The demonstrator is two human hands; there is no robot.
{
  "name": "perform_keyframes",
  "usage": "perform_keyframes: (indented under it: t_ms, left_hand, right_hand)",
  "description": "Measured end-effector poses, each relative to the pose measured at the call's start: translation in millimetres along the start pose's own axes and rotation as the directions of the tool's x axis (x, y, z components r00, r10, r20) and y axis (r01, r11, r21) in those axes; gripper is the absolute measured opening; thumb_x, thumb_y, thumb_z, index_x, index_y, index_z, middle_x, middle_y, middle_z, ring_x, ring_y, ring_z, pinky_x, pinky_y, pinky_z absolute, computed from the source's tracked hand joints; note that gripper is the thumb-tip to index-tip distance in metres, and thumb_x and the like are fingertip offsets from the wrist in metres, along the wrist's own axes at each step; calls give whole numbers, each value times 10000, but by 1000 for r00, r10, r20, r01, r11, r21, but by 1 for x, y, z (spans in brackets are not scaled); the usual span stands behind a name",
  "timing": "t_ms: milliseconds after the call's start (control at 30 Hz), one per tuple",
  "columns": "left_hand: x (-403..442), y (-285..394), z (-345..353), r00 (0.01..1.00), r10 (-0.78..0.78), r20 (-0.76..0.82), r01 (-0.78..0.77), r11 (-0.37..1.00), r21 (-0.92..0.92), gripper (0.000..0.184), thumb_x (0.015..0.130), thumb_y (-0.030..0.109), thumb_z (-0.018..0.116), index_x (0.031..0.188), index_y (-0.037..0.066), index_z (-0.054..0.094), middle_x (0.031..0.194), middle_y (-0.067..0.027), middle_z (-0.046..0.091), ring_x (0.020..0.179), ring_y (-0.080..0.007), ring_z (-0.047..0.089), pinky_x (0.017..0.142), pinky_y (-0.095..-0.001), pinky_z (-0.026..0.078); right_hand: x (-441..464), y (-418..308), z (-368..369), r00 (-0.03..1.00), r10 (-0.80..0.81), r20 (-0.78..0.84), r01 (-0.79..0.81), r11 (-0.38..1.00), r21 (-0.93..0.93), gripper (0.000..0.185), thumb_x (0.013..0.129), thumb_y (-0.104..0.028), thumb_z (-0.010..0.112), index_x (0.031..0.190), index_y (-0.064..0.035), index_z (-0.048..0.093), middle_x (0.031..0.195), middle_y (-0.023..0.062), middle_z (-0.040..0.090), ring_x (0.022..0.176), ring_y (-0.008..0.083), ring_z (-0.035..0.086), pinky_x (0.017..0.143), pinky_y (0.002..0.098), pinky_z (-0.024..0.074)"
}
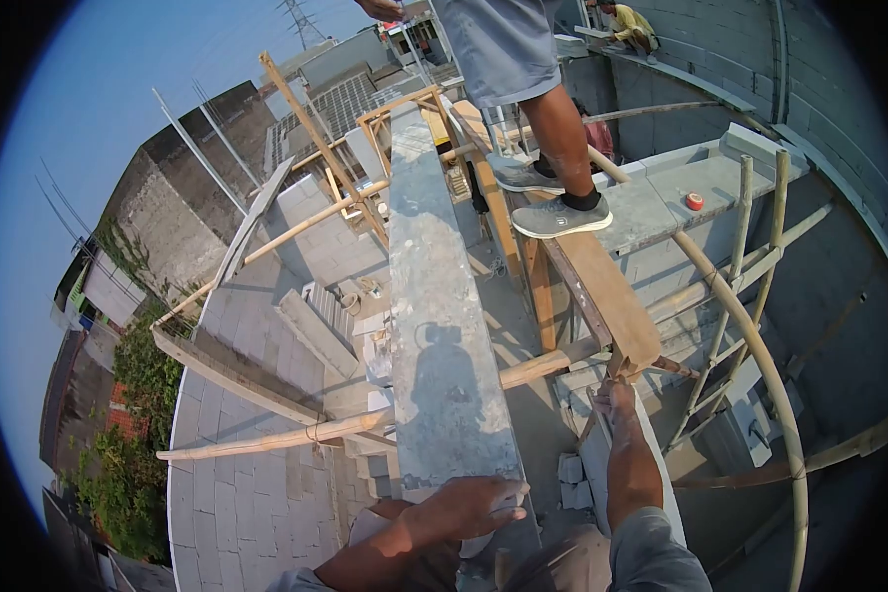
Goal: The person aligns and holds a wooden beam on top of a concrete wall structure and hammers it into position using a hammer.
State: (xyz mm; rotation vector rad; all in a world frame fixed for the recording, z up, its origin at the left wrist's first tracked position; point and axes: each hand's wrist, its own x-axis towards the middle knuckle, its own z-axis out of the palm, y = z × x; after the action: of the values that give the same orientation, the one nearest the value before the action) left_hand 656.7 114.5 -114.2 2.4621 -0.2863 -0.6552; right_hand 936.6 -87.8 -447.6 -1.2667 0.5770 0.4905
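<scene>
My left hand (479,505) lies low over the near end of a long grey, dust-stained plank (434,296). Its fingers are stretched and slightly apart, with nothing visible in them. With my arm reaching forward, my right hand (617,395) is closed at the near end of a brown wooden beam (607,296); part of its grip is hidden. Another person, in grey shorts (503,54), stands on that beam, and a grey shoe (562,217) rests flat on top of it. My own shadow falls across the grey plank.
A round bamboo pole (345,427) crosses beneath the planks. To the right stands a bamboo ladder (730,306); a red roll (695,201) sits on a grey ledge (651,212). A block wall (257,474) drops away at left. A person in yellow (633,25) crouches far back.
</scene>
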Motion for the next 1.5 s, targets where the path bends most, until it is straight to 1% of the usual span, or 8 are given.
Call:
perform_keyframes:
  t_ms: [267, 567, 967, 1100, 1200, 1300, 1400, 1500]
  left_hand:
    - [1, -6, 6, 1000, -25, 14, 25, 999, -25, 570, 957, 529, 507, 1361, 128, 530, 1187, -187, 621, 1090, -380, 601, 942, -439, 470]
    - [-4, 11, 1, 994, 4, 112, -8, 999, 40, 532, 979, 457, 499, 1362, 86, 503, 1183, -197, 609, 1098, -380, 588, 936, -464, 466]
    - [-16, 5, 9, 997, 61, -39, -61, 998, -7, 523, 953, 449, 549, 1313, 69, 543, 1215, -200, 619, 1089, -386, 600, 913, -458, 483]
    - [-15, 14, 1, 994, 92, -65, -93, 996, -16, 492, 935, 385, 595, 1277, 34, 558, 1125, -215, 645, 1053, -386, 612, 926, -455, 474]
    - [-15, 17, -3, 994, 92, -54, -93, 996, -15, 483, 934, 371, 603, 1274, 31, 561, 1111, -212, 652, 1033, -387, 618, 918, -452, 476]
    - [-14, 18, -5, 994, 92, -57, -93, 996, -2, 479, 931, 364, 611, 1268, 27, 565, 1086, -207, 659, 1008, -385, 626, 901, -448, 484]
    - [-16, 16, -3, 989, 110, -94, -112, 993, -19, 474, 928, 357, 618, 1259, 21, 569, 1067, -204, 663, 991, -382, 631, 878, -445, 493]
    - [-16, 17, -2, 989, 113, -96, -115, 993, -23, 471, 925, 355, 623, 1249, 16, 572, 1055, -203, 663, 981, -380, 633, 864, -444, 499]
  right_hand:
    - [-19, -9, 10, 998, 50, 39, -49, 999, -24, 391, 910, -179, 549, 1266, -26, 492, 956, 193, 652, 618, 269, 659, 522, 386, 593]
    - [-12, 1, 5, 999, -31, 13, 33, 987, -154, 328, 897, -194, 585, 1185, -47, 530, 884, 170, 659, 620, 285, 682, 538, 384, 598]
    - [-29, -6, 9, 997, -70, 27, 74, 981, -180, 275, 932, -194, 533, 1136, -13, 565, 920, 175, 661, 702, 295, 696, 572, 377, 610]
    - [-41, -13, 9, 998, -26, 57, 33, 992, -124, 387, 916, -143, 515, 1253, 40, 466, 1030, 203, 652, 791, 336, 690, 679, 430, 597]
    - [-39, -12, 11, 997, 4, 83, 8, 990, -140, 401, 915, -140, 540, 1292, -26, 465, 1047, 198, 644, 799, 333, 691, 684, 439, 605]
    - [-41, -15, 10, 997, 10, 82, 3, 988, -155, 646, 918, -132, 482, 1529, -143, 273, 1116, 211, 637, 847, 290, 682, 734, 421, 586]
    - [-36, -9, 9, 1000, -11, 22, 13, 996, -92, 445, 916, -108, 515, 1354, -74, 445, 1028, 173, 648, 772, 292, 690, 666, 421, 605]
    - [-33, -3, 9, 998, -3, 68, 14, 986, -164, 634, 920, -136, 494, 1520, -140, 288, 1064, 193, 657, 811, 266, 686, 683, 392, 588]
